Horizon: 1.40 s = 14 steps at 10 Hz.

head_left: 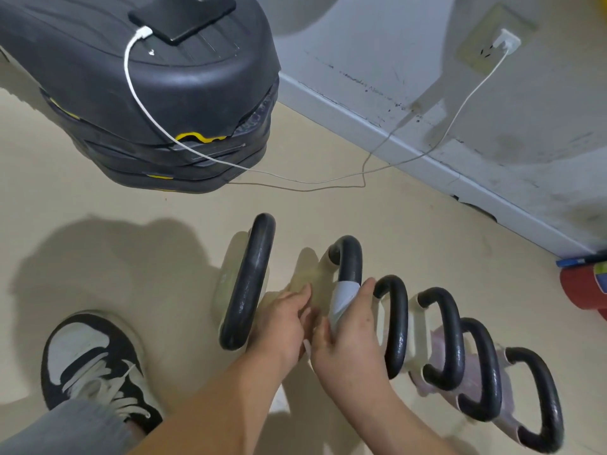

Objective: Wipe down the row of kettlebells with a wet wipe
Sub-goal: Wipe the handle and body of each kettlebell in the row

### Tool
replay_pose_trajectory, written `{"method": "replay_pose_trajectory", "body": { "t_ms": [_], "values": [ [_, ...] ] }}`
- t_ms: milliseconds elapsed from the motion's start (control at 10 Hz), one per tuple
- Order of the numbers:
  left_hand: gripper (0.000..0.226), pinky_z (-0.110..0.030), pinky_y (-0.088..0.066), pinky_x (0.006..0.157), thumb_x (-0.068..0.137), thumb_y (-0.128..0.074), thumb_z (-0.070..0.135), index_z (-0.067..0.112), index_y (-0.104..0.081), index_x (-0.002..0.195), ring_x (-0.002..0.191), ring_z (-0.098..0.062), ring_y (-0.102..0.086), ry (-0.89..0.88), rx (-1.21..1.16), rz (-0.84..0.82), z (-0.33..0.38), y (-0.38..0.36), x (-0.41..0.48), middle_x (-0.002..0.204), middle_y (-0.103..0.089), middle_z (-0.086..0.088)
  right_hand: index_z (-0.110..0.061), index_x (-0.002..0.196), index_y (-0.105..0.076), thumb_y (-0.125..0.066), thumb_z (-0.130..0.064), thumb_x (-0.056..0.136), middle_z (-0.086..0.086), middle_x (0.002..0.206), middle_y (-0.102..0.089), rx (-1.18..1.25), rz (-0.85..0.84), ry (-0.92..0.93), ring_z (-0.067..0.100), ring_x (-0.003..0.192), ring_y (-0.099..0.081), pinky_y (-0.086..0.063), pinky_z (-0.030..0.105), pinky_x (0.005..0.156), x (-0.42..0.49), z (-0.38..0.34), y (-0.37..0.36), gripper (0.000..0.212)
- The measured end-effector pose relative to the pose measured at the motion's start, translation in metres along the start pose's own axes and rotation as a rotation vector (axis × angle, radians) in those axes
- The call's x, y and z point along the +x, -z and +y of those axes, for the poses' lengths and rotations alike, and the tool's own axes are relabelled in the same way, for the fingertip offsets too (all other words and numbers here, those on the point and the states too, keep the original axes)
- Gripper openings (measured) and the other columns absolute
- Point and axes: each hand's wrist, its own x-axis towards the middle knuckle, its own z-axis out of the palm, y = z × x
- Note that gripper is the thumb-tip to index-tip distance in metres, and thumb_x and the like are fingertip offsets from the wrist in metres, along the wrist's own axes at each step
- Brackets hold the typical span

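Observation:
Several kettlebells with black handles stand in a row on the beige floor, running from the first kettlebell (pixel 249 284) at the left to the last one (pixel 538 399) at the lower right. The second kettlebell (pixel 348 257) has a white wet wipe (pixel 343 298) wrapped round its handle. My right hand (pixel 351 336) grips that handle through the wipe. Just left of it, my left hand (pixel 282 326) reaches between the first two kettlebells, its fingers loosely extended toward the pale body of the second; whether it touches is unclear.
A stack of black step platforms (pixel 157 103) lies at the upper left, with a phone (pixel 184 14) charging on top. Its white cable (pixel 328 180) trails across the floor to a wall socket (pixel 507 42). My shoe (pixel 95 366) is at the lower left. A red object (pixel 584 287) sits by the wall.

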Motion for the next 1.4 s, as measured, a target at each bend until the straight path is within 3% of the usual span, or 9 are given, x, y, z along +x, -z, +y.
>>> {"method": "replay_pose_trajectory", "body": {
  "t_ms": [100, 200, 300, 400, 500, 700, 1000, 1200, 1400],
  "values": [
    [0.028, -0.028, -0.056, 0.067, 0.1, -0.062, 0.029, 0.005, -0.073, 0.112, 0.085, -0.023, -0.075, -0.108, 0.16, 0.039, -0.002, 0.004, 0.007, 0.094, -0.077, -0.012, -0.013, 0.158, 0.024, -0.052, -0.029, 0.1, 0.01, 0.158, -0.031, -0.04, -0.047, 0.009, 0.023, 0.128, -0.053, -0.045, 0.026, 0.086, 0.016, -0.01, 0.012, 0.097],
    [0.027, -0.028, -0.05, 0.081, 0.1, -0.057, 0.034, 0.023, -0.073, 0.118, 0.095, -0.024, -0.066, -0.308, 0.749, 0.114, -0.008, 0.014, 0.013, 0.103, -0.069, 0.002, -0.005, 0.157, 0.025, -0.053, -0.026, 0.098, 0.017, 0.156, -0.025, -0.193, -0.063, 0.011, 0.034, 0.131, -0.049, -0.047, 0.038, 0.096, 0.052, -0.027, 0.027, 0.099],
    [0.03, -0.008, -0.036, 0.078, 0.098, -0.057, 0.019, 0.022, -0.072, 0.125, 0.095, -0.011, -0.063, -0.474, 0.991, 0.176, -0.01, 0.016, 0.008, 0.098, -0.055, 0.013, 0.001, 0.159, 0.003, -0.056, -0.02, 0.094, 0.02, 0.151, -0.025, -0.355, -0.122, -0.033, 0.042, 0.135, -0.041, -0.04, 0.043, 0.106, 0.1, -0.045, 0.037, 0.09],
    [0.039, 0.006, -0.033, 0.082, 0.098, -0.061, 0.01, 0.023, -0.067, 0.135, 0.088, 0.016, -0.061, -0.466, 0.882, 0.137, -0.009, 0.014, 0.005, 0.102, -0.055, 0.023, -0.001, 0.157, -0.01, -0.057, -0.023, 0.092, 0.022, 0.151, -0.028, -0.467, -0.225, -0.105, 0.042, 0.136, -0.04, -0.039, 0.043, 0.107, 0.134, -0.064, 0.042, 0.083],
    [0.041, 0.008, -0.033, 0.084, 0.099, -0.061, 0.009, 0.022, -0.064, 0.138, 0.088, 0.015, -0.062, -0.474, 0.909, 0.152, -0.009, 0.015, 0.004, 0.113, -0.058, 0.018, -0.008, 0.16, 0.009, -0.061, -0.031, 0.093, 0.017, 0.159, -0.015, -0.529, -0.204, -0.043, 0.039, 0.135, -0.04, -0.044, 0.044, 0.1, 0.138, -0.068, 0.042, 0.101],
    [0.038, 0.008, -0.033, 0.072, 0.1, -0.057, 0.007, 0.014, -0.064, 0.137, 0.079, 0.038, -0.045, -0.52, 0.969, 0.097, -0.002, 0.011, -0.004, 0.104, -0.052, 0.009, -0.018, 0.106, -0.049, -0.049, -0.019, 0.096, 0.002, 0.11, -0.037, -0.7, -0.085, 0.231, 0.03, 0.105, -0.054, -0.041, 0.035, 0.07, 0.103, -0.049, 0.041, 0.009],
    [0.039, -0.003, -0.046, 0.084, 0.101, -0.055, 0.005, 0.017, -0.064, 0.137, 0.091, 0.014, -0.066, -0.458, 0.887, 0.097, -0.003, 0.014, 0.0, 0.117, -0.059, 0.017, -0.008, 0.084, -0.053, -0.048, -0.006, 0.096, 0.005, 0.074, -0.044, -1.048, -0.484, 0.081, 0.018, 0.062, -0.045, -0.043, 0.027, 0.067, 0.133, -0.091, 0.039, 0.013],
    [0.04, -0.016, -0.039, 0.087, 0.102, -0.057, 0.028, 0.025, -0.058, 0.142, 0.12, -0.024, -0.059, -0.42, 0.742, 0.113, 0.001, 0.014, 0.003, 0.134, -0.063, -0.006, -0.006, 0.124, -0.061, -0.047, -0.017, 0.101, 0.007, 0.099, -0.057, -1.277, -0.577, 0.124, 0.025, 0.093, -0.055, -0.047, 0.033, 0.082, 0.153, -0.103, 0.031, 0.029],
    [0.034, -0.014, -0.048, 0.088, 0.102, -0.057, 0.017, 0.021, -0.064, 0.135, 0.108, -0.01, -0.067, -0.355, 0.71, 0.141, -0.003, 0.012, 0.005, 0.127, -0.064, 0.001, -0.005, 0.123, -0.06, -0.046, -0.014, 0.1, 0.009, 0.106, -0.053, -1.153, -0.581, 0.046, 0.025, 0.088, -0.053, -0.043, 0.03, 0.078, 0.147, -0.103, 0.034, 0.029]
  ]
}}
